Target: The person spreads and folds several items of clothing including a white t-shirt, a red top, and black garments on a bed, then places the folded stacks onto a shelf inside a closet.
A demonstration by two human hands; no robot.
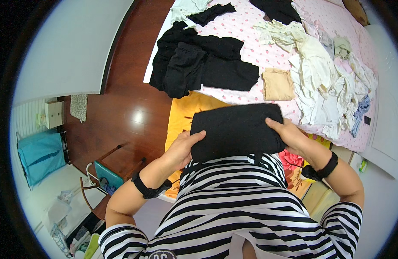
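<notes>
A folded black cloth garment (236,132) is stretched flat between my hands, in front of my striped shirt. My left hand (184,147) grips its left edge, thumb on top. At its right edge my right hand (284,132) holds on, also with the thumb above and the fingers hidden. Beyond it on the bed lie a folded tan cloth (278,84) and, to the left, a pile of black clothes (189,61) with a flat black piece (229,73) at its side. A heap of white and cream clothes (318,74) spreads at the right.
The bed has a pink-patterned sheet (228,30); an orange blanket (179,119) shows at its near edge. At the lower left stands a wooden chair with a teal seat (108,173). Farther left is a turquoise fabric item (42,157). A small black object (367,120) lies at the bed's right edge.
</notes>
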